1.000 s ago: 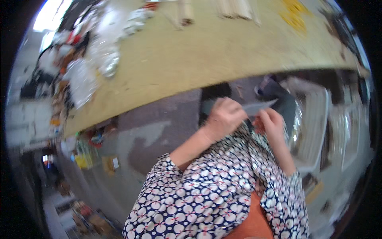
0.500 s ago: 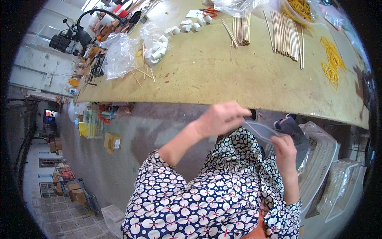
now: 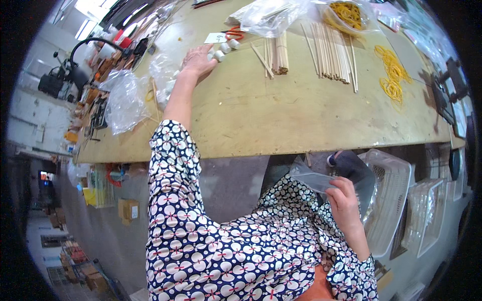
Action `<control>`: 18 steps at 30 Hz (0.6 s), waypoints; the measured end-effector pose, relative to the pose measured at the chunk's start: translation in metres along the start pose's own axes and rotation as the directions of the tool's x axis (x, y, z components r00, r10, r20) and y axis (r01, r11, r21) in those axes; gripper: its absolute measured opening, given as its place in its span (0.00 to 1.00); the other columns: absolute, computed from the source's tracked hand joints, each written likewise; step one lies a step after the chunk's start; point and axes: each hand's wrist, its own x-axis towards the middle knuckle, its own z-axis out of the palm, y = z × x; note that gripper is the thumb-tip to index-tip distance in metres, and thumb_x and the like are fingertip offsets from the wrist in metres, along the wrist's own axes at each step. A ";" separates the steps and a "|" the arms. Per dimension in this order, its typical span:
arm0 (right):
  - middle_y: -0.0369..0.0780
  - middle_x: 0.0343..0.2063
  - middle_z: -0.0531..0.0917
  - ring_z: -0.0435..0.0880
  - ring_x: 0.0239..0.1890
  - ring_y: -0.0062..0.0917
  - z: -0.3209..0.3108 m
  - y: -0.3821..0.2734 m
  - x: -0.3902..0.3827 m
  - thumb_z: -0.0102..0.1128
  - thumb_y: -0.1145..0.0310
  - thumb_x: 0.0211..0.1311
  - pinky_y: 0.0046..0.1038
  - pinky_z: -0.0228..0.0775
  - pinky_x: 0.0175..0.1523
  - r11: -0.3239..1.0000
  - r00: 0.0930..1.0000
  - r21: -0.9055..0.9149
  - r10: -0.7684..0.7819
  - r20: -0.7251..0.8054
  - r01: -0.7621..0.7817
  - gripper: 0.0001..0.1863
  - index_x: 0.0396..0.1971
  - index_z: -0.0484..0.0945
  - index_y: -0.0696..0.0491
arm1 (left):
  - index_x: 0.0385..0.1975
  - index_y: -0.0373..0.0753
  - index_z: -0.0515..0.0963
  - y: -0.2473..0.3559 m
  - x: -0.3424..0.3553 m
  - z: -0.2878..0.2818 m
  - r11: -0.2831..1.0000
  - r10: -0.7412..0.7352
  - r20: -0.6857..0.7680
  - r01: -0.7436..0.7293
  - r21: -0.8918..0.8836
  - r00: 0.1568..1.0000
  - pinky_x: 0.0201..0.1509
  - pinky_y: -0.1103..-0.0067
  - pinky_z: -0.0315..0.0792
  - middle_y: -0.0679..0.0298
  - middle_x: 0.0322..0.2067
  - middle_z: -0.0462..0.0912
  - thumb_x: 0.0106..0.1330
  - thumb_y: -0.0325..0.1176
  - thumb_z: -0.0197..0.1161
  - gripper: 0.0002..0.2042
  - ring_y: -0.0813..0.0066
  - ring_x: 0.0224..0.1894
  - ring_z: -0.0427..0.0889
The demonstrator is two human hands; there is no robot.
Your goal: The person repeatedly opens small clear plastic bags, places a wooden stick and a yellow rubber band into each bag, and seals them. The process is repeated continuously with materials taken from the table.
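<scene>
My left hand (image 3: pixel 199 62) reaches far across the table, its fingers stretched over a row of small white cylindrical pieces (image 3: pixel 225 48); several of these are covered by the hand. Beside its fingertips lie a white paper card (image 3: pixel 215 38) and red-handled scissors (image 3: pixel 234 33). Close to my body, below the table's edge, my right hand (image 3: pixel 344 199) pinches a small clear plastic bag (image 3: pixel 310 178) by one side. The bag hangs out to the left of the fingers and looks flat.
Thin wooden sticks (image 3: pixel 331 55) and a stick bundle (image 3: pixel 278 55) lie on the table (image 3: pixel 241 120). Loose yellow rubber bands (image 3: pixel 391 75) are at the right, more in a plastic bag (image 3: pixel 346 15) behind. A crumpled clear bag (image 3: pixel 125 103) lies left. White crates (image 3: pixel 389 200) stand below right.
My left hand has left the plastic bag and moved forward and left to the white pieces. My right hand still holds the bag, slightly lower and further left. The view has shifted.
</scene>
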 end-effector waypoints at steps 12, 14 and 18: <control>0.39 0.30 0.81 0.83 0.42 0.37 -0.005 0.005 -0.002 0.64 0.81 0.47 0.36 0.78 0.45 0.997 0.999 -0.064 -0.041 -0.031 0.039 0.14 0.36 0.84 0.54 | 0.61 0.49 0.71 0.019 -0.064 0.018 0.982 0.179 -0.460 -0.128 0.140 0.869 0.52 0.58 0.80 0.58 0.56 0.76 0.67 0.45 0.68 0.24 0.50 0.53 0.81; 0.39 0.29 0.81 0.83 0.42 0.36 -0.005 0.006 -0.004 0.64 0.82 0.46 0.35 0.77 0.44 0.998 0.999 -0.053 -0.036 -0.028 0.035 0.15 0.37 0.84 0.54 | 0.61 0.49 0.71 0.024 -0.068 0.019 0.966 0.226 -0.483 -0.130 0.224 0.846 0.51 0.58 0.81 0.57 0.56 0.76 0.67 0.43 0.67 0.24 0.50 0.52 0.82; 0.37 0.30 0.80 0.81 0.42 0.34 -0.004 0.010 -0.010 0.64 0.79 0.48 0.34 0.74 0.47 0.989 0.992 -0.121 -0.092 -0.088 0.081 0.14 0.38 0.85 0.52 | 0.61 0.50 0.70 0.036 -0.066 0.021 0.996 0.051 -0.328 -0.025 0.082 0.943 0.51 0.59 0.80 0.56 0.55 0.77 0.67 0.41 0.68 0.23 0.50 0.50 0.83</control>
